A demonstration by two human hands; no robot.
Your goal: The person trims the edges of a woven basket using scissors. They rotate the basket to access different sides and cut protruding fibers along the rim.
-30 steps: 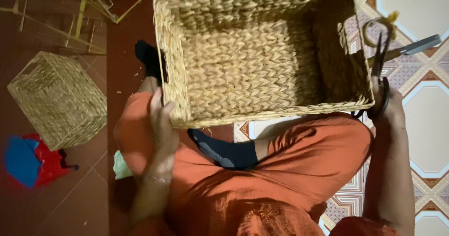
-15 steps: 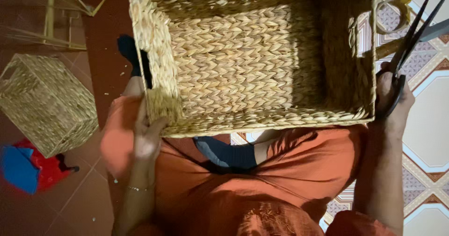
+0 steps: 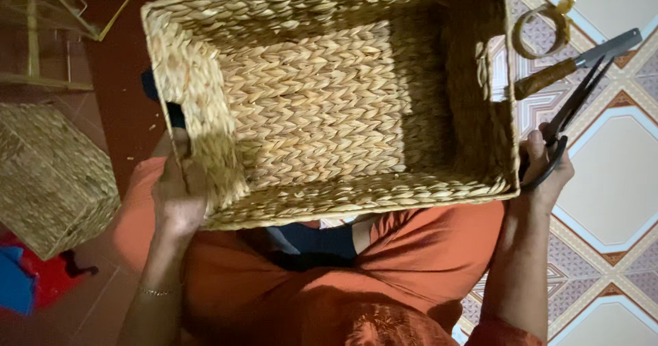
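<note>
I note left hand (image 3: 179, 198) clamped on woven basket (image 3: 329, 99) at 9 o'clock; right hand (image 3: 545, 171) closed around scissors (image 3: 569, 123) at 3 o'clock; basket now rotated, nearer.

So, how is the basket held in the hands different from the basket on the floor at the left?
The held basket is larger and shows its open inside; the floor basket is smaller and shows only outer faces. The left hand and right hand, which also holds scissors, grip the first; nothing touches the second. Both are woven straw-coloured fibre.

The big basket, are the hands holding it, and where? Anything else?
Yes. The left hand grips the woven basket at its near left corner. The right hand steadies the near right corner while holding black scissors by their handle loops.
</note>
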